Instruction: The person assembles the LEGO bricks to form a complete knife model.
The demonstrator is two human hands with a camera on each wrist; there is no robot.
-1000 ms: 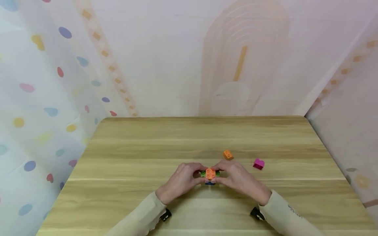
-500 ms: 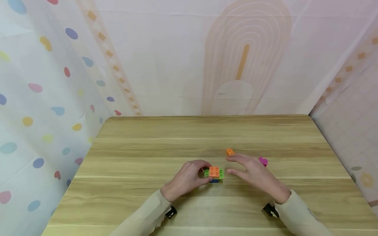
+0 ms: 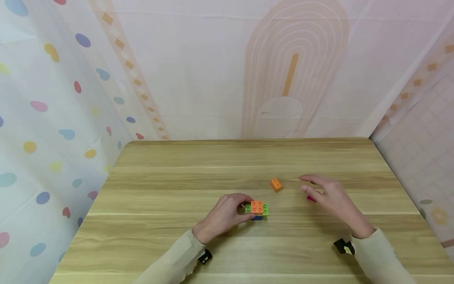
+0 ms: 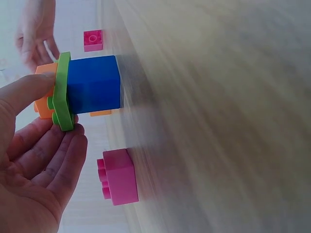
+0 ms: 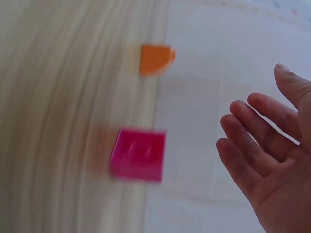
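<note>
Found left hand [image 3: 224,213] pinching brick stack [image 3: 257,207] on near side of orange brick [image 3: 276,185] and right hand [image 3: 335,197] apart, loosely spread and empty near magenta brick [image 5: 138,167]; judged best to brace stack and grip magenta brick squarely.

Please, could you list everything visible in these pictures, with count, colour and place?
Table: 1, wood-brown, lower part of head view
Sheeting: count unclear, pale patterned, behind and beside the table
Blue brick: 1, blue, lowest of three joined
Green plate: 1, green, on the blue brick
Top brick: 1, orange, on the green plate
Loose brick: 1, orange, on the table
Magenta brick: 1, magenta, right of the loose brick
Pink brick: 1, pink, on the table, left wrist view only
Sleeves: 2, beige, on both arms
Wrist pieces: 2, black, at both wrists
Left hand: 1, bare, pinching the top brick
Right hand: 1, bare, near the magenta brick
</note>
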